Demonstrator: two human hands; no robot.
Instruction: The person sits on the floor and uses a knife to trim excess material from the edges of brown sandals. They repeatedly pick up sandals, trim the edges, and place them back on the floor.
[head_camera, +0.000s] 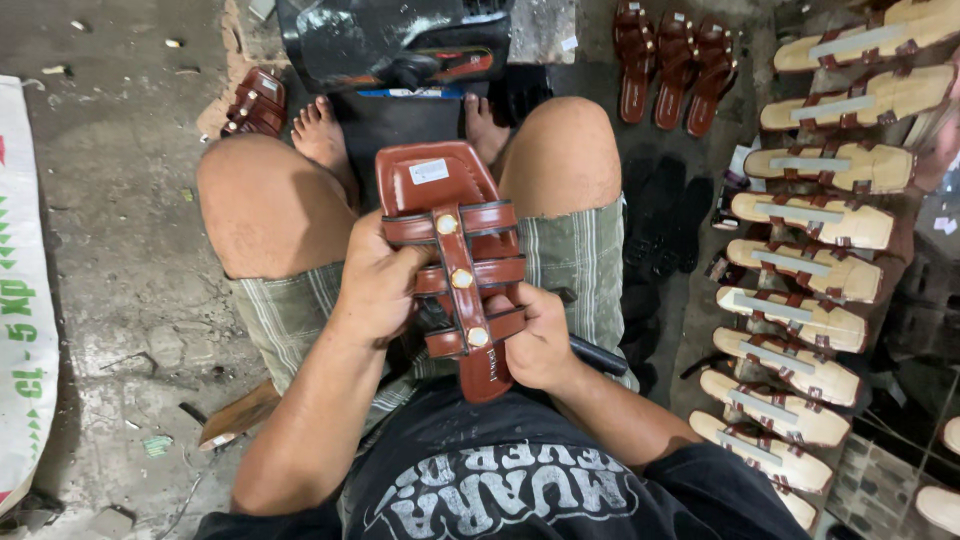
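A brown strapped sandal (455, 260) is held over the lap, toe at 12 o'clock, gripped by the left hand (375, 285) at 9 o'clock and the right hand (535, 340) at 4 o'clock, fingers closed on straps, perhaps for steadying, while tan sandals (810, 265) are lined up at 3 o'clock.

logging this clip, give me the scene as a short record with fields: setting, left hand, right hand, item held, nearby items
setting: person seated, bare feet on a concrete floor
left hand: grips the straps of the brown sandal from its left side
right hand: holds the heel end
item held: brown sandal with three cross straps, one centre strap with gold studs, white sticker on the insole
nearby items: row of tan-soled sandals on the right; three brown sandals ahead; white sack at left
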